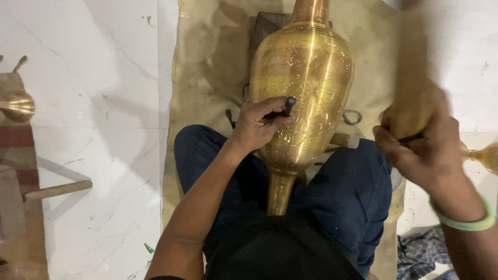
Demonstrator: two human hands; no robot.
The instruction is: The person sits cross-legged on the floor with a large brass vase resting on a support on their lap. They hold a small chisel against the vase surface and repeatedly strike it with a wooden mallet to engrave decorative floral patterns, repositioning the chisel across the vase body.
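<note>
The big brass vase (pixel 303 98) lies across the person's lap, its narrow foot toward the body, directly under the left hand (pixel 257 127). This hand rests on the vase's side with fingers curled tight around a dark chisel (pixel 286 107), whose tip touches the engraved metal just beyond the fingers. The right hand (pixel 423 150) is raised well to the right of the vase, closed around a wooden mallet (pixel 410 111) that looks blurred. On its wrist sits 1 green bangle (pixel 469 224).
</note>
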